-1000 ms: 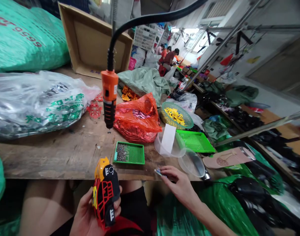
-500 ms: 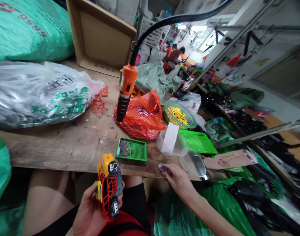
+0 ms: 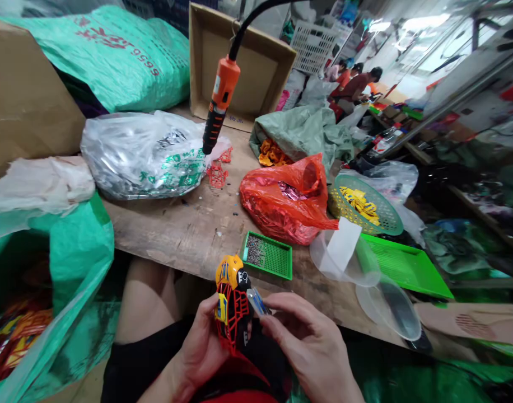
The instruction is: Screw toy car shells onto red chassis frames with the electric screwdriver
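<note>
head view: the left hand (image 3: 201,350) grips the red and yellow plastic casing (image 3: 232,296) steady over the lap, just off the bench edge, while the right hand (image 3: 311,347), close beside it, pinches a small blue and silver part (image 3: 257,302) right at the casing's side, keeping the two lined up, with the green tray of screws (image 3: 267,256) within easy reach.

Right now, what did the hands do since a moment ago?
The right hand moved left, over to the red and yellow toy shell, bringing the small shiny piece up close to it. The left hand kept hold of the shell, and nothing was let go. The orange screwdriver still hangs on its hose, and the green tray of screws stayed on the table.
</note>
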{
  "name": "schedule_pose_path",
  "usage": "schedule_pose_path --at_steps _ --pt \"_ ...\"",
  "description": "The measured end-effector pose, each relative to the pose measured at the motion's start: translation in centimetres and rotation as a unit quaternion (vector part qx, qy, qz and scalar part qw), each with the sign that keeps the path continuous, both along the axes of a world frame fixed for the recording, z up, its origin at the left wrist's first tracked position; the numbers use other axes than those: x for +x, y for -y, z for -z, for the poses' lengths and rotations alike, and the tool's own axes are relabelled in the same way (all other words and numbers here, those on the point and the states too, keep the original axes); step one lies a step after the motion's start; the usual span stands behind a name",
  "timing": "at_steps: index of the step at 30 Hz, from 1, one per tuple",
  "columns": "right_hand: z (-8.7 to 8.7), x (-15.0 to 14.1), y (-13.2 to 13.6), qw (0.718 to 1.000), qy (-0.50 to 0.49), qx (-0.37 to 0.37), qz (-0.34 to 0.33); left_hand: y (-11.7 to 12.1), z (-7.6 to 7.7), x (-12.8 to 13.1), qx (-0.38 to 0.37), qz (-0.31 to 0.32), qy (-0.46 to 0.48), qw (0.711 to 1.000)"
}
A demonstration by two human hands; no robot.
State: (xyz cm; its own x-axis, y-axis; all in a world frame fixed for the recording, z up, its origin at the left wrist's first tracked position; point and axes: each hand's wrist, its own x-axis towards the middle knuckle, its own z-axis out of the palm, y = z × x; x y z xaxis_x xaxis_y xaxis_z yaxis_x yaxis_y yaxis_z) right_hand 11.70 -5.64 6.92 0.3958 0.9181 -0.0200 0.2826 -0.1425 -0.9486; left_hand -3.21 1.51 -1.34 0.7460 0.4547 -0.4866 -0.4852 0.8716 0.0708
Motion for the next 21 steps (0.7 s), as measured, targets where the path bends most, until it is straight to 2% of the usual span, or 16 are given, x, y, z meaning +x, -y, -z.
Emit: schedule_pose_path --at_steps 8,14,21 --pt "0.4 -1.3 0.0 0.994 0.103 0.045 -0.014 0.0 -0.1 0.3 0.012 -0.016 0.017 1.000" --pt "1.0 -1.8 -0.5 0.992 0.122 0.045 -0.008 0.3 0.0 0.5 0.019 -0.036 -0.004 0.999" --pt "1.0 -1.8 -0.5 0.990 0.130 0.050 0.021 0.4 0.1 0.5 0.021 -0.027 -0.018 0.999"
